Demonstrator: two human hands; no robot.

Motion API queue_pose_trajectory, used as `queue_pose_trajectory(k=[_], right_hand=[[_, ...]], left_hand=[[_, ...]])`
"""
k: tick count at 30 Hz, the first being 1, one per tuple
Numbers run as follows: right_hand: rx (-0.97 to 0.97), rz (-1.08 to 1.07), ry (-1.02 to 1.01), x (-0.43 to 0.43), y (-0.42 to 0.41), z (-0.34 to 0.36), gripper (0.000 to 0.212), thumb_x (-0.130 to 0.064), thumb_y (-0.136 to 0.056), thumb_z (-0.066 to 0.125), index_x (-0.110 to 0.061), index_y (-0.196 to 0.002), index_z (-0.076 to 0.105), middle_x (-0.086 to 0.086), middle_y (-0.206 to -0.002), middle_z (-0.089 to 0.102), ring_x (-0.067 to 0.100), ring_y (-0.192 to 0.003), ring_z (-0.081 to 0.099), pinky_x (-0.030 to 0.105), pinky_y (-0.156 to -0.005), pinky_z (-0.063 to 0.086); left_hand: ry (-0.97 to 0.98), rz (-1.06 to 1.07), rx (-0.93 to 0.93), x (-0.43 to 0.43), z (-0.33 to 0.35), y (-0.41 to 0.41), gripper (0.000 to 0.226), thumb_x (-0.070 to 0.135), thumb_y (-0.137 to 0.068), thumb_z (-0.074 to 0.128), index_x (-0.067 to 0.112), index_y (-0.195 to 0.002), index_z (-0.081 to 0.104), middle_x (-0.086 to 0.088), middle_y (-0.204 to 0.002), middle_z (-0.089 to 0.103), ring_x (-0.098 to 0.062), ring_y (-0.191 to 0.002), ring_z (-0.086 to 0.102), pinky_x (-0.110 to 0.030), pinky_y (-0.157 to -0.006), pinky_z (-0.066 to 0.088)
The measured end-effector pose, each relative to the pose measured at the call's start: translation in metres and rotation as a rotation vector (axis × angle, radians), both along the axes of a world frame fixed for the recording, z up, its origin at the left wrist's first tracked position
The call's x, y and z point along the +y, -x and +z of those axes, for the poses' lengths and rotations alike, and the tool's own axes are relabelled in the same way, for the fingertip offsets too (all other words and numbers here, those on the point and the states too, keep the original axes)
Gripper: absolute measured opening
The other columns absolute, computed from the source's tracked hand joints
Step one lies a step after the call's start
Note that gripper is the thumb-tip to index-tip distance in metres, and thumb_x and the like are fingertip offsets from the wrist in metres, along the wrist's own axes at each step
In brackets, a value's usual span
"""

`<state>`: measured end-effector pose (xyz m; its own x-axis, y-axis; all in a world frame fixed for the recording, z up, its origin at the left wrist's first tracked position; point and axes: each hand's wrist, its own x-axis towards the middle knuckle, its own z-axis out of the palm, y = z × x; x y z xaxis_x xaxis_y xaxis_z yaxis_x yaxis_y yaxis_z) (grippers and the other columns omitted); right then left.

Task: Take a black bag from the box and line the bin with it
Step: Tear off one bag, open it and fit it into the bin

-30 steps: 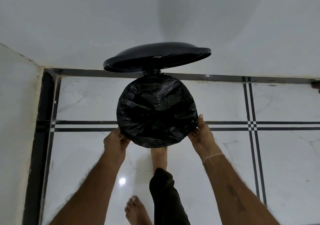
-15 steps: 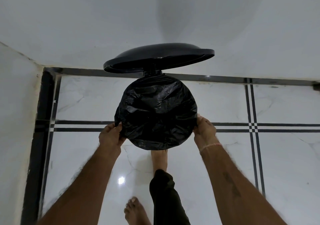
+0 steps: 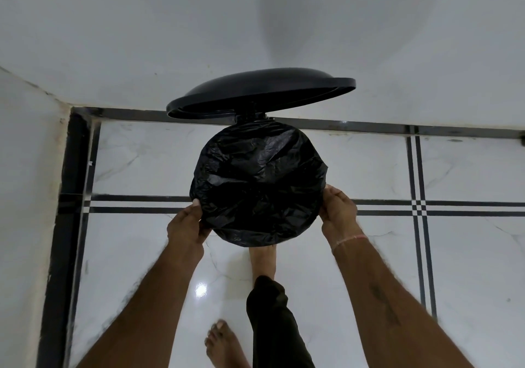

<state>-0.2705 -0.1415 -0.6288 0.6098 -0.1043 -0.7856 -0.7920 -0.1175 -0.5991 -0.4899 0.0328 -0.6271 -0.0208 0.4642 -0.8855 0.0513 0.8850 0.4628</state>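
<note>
A round pedal bin stands on the floor below me, its top covered by a crinkled black bag point(image 3: 260, 180) that hides the rim and the inside. The black lid point(image 3: 260, 92) stands raised behind it, near the wall. My left hand point(image 3: 186, 224) grips the bag's edge at the bin's lower left side. My right hand point(image 3: 338, 211) pinches the bag's edge at the lower right side. One bare foot point(image 3: 262, 257) reaches under the bin's front, where the pedal is hidden. The box is not in view.
White marble floor tiles point(image 3: 468, 254) with black inlay lines surround the bin. White walls meet in a corner at the left, with a black skirting strip point(image 3: 74, 169) along them. My other bare foot point(image 3: 224, 342) rests near the bottom edge.
Both hands have slid up along the bin's sides, drawing the bag's edge with them. The fingers have closed on the plastic. The lid has risen slightly.
</note>
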Motion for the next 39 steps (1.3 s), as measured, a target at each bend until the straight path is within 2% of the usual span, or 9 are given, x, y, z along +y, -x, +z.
queue_pose_trajectory(k=[4, 9, 13, 19, 24, 28, 31, 33, 39], right_hand=[[-0.035, 0.148, 0.035, 0.004, -0.004, 0.007, 0.045, -0.036, -0.104, 0.062, -0.013, -0.066, 0.052, -0.002, -0.060, 0.043, 0.013, -0.054, 0.039, 0.027, -0.055, 0.039], [0.163, 0.077, -0.056, 0.007, -0.013, 0.013, 0.024, -0.028, -0.098, 0.072, -0.005, -0.093, 0.070, 0.007, -0.093, 0.071, 0.021, -0.084, 0.068, 0.034, -0.086, 0.060], [0.184, 0.008, -0.046, 0.008, -0.015, 0.005, 0.017, -0.020, -0.099, 0.071, -0.003, -0.100, 0.070, 0.008, -0.092, 0.073, 0.019, -0.074, 0.069, 0.025, -0.058, 0.061], [0.065, 0.143, 0.053, 0.005, -0.007, 0.011, 0.036, -0.036, -0.104, 0.061, -0.014, -0.076, 0.059, 0.002, -0.072, 0.050, 0.015, -0.063, 0.045, 0.027, -0.062, 0.047], [0.291, 0.169, -0.036, 0.013, -0.014, 0.018, 0.039, -0.040, -0.103, 0.062, -0.010, -0.127, 0.066, 0.007, -0.121, 0.071, 0.027, -0.116, 0.065, 0.046, -0.097, 0.054], [0.117, 0.253, 0.110, 0.011, -0.009, 0.022, 0.046, -0.051, -0.094, 0.070, -0.009, -0.112, 0.069, 0.006, -0.111, 0.070, 0.027, -0.111, 0.066, 0.040, -0.086, 0.052], [-0.816, 0.658, 0.477, 0.019, 0.018, 0.037, 0.055, -0.061, -0.091, 0.059, -0.013, -0.118, 0.065, 0.005, -0.117, 0.063, 0.025, -0.112, 0.058, 0.041, -0.094, 0.047], [-1.185, 1.204, 0.334, 0.049, 0.047, 0.041, 0.048, -0.060, -0.095, 0.052, -0.025, -0.125, 0.066, 0.000, -0.130, 0.060, 0.020, -0.123, 0.052, 0.040, -0.101, 0.038], [-0.846, 1.992, 0.435, 0.113, 0.050, -0.036, 0.061, -0.069, -0.096, 0.029, -0.039, -0.145, 0.050, -0.002, -0.158, 0.041, 0.034, -0.147, 0.031, 0.066, -0.115, 0.026]], left_hand=[[-0.023, 0.015, 0.076, 0.000, -0.001, -0.007, 0.005, 0.010, -0.097, 0.068, 0.010, -0.092, 0.068, -0.008, -0.097, 0.071, -0.022, -0.088, 0.068, -0.030, -0.068, 0.059], [0.019, 0.029, 0.014, 0.003, 0.005, -0.001, 0.011, -0.001, -0.095, 0.064, 0.008, -0.100, 0.065, -0.009, -0.097, 0.071, -0.020, -0.082, 0.069, -0.031, -0.067, 0.060], [-0.159, -0.030, 0.032, -0.009, 0.012, -0.003, 0.014, 0.013, -0.100, 0.065, 0.001, -0.103, 0.071, -0.009, -0.094, 0.074, -0.016, -0.084, 0.071, -0.028, -0.078, 0.063], [-0.248, -0.118, 0.113, -0.008, 0.015, -0.014, 0.029, 0.023, -0.101, 0.064, 0.010, -0.076, 0.066, -0.004, -0.081, 0.068, -0.019, -0.082, 0.065, -0.033, -0.083, 0.059], [-0.125, -0.058, 0.066, -0.010, 0.024, -0.022, 0.025, 0.030, -0.107, 0.051, 0.021, -0.088, 0.065, 0.003, -0.094, 0.067, -0.010, -0.086, 0.063, -0.028, -0.075, 0.054], [-0.185, -0.095, 0.048, -0.018, 0.019, -0.023, 0.029, 0.033, -0.107, 0.050, 0.009, -0.101, 0.064, 0.002, -0.092, 0.066, -0.011, -0.083, 0.062, -0.033, -0.079, 0.054], [-0.268, -0.111, 0.107, -0.023, 0.010, -0.025, 0.035, 0.039, -0.106, 0.050, 0.006, -0.098, 0.059, 0.001, -0.086, 0.061, -0.014, -0.082, 0.058, -0.035, -0.080, 0.055], [-0.359, -0.107, 0.168, -0.029, 0.006, -0.030, 0.037, 0.041, -0.106, 0.048, 0.011, -0.084, 0.050, 0.003, -0.081, 0.055, -0.013, -0.077, 0.053, -0.026, -0.071, 0.049], [-0.571, -0.184, 0.364, -0.042, -0.013, -0.034, 0.044, 0.044, -0.107, 0.043, 0.006, -0.086, 0.051, 0.003, -0.074, 0.057, 0.002, -0.067, 0.056, -0.009, -0.062, 0.040]])
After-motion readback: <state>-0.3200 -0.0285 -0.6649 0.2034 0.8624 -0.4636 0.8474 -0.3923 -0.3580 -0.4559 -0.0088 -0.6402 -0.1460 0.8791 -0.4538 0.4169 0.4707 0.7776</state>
